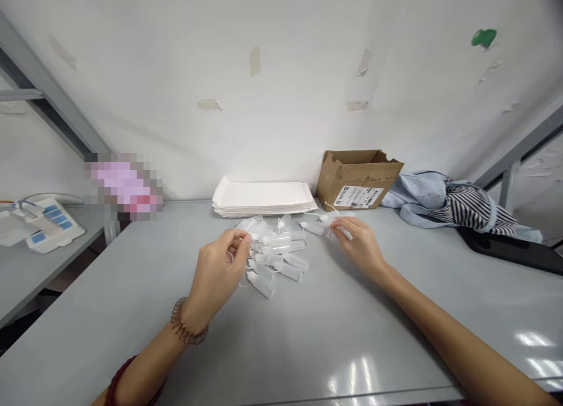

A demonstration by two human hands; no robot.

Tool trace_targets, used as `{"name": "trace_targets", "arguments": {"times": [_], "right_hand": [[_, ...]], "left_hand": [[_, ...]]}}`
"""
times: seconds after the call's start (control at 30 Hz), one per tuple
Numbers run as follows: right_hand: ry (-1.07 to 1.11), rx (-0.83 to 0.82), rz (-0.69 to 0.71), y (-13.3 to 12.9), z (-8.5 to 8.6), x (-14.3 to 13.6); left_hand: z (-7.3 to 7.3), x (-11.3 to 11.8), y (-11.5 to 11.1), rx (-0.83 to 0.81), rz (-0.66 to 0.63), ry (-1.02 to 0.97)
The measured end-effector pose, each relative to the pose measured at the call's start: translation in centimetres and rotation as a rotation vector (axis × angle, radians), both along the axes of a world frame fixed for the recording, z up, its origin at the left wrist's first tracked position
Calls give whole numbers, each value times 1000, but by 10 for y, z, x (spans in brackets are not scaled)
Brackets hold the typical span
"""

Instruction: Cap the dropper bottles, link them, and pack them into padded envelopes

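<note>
Small clear plastic squeeze bottles (288, 269) with white caps and thin looped straps lie in a loose pile on the grey table (281, 347). My left hand (219, 271) is closed in a pinch at the capped end of one dropper bottle (278, 240), which points to the right above the pile. To the right of the pile, my right hand (361, 242) has its fingers closed on another clear bottle (328, 217), partly hidden behind the fingertips. One more bottle (312, 227) lies just left of the right fingertips.
A stack of white sheets or envelopes (266, 198) lies against the wall behind the pile. Beside it stands an open cardboard box (358, 180). Folded blue and striped cloth (440, 200) rests on a black tray-like object (505, 249) at the right.
</note>
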State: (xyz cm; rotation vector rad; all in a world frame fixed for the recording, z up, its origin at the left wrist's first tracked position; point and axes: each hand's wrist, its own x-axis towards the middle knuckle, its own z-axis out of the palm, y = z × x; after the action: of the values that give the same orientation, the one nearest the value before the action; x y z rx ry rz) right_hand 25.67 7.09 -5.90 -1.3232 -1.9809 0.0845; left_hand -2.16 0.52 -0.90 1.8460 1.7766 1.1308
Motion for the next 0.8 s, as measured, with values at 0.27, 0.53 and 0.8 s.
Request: {"name": "trace_targets", "arguments": {"times": [0.27, 0.53, 0.8], "right_hand": [[249, -261, 140, -42, 32, -23], [471, -657, 467, -56, 46, -29], [585, -837, 578, -60, 49, -29]], "left_hand": [[-2, 8, -10, 57, -215, -29], [-3, 10, -14, -5, -382, -87], [-1, 10, -13, 192, -423, -63]]}}
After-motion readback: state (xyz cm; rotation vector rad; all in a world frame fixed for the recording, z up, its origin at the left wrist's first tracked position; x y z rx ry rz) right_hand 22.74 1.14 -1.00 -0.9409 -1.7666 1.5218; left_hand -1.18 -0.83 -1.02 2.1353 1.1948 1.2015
